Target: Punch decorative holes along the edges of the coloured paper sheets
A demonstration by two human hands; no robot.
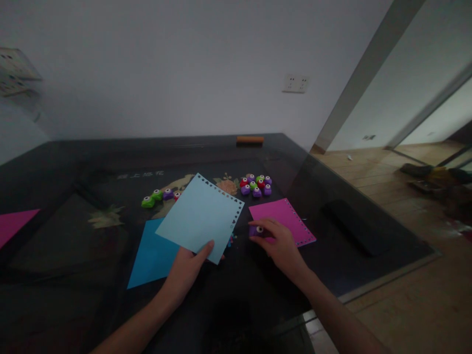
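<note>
My left hand is closed on the lower corner of a light blue sheet of paper, thumb on top. Small shaped holes run along the sheet's upper and right edges. Between the fingertips of my right hand is a small purple craft punch with a round white button. Under that hand lies a magenta sheet with holes punched along its edges. A darker blue sheet lies on the table, partly covered by the light blue one. Tiny paper bits show just right of the held sheet.
Several red, green and purple punches stand behind the magenta sheet, and more punches are at the left. A brown cylinder lies by the wall. A long black object rests near the right edge, another magenta sheet far left.
</note>
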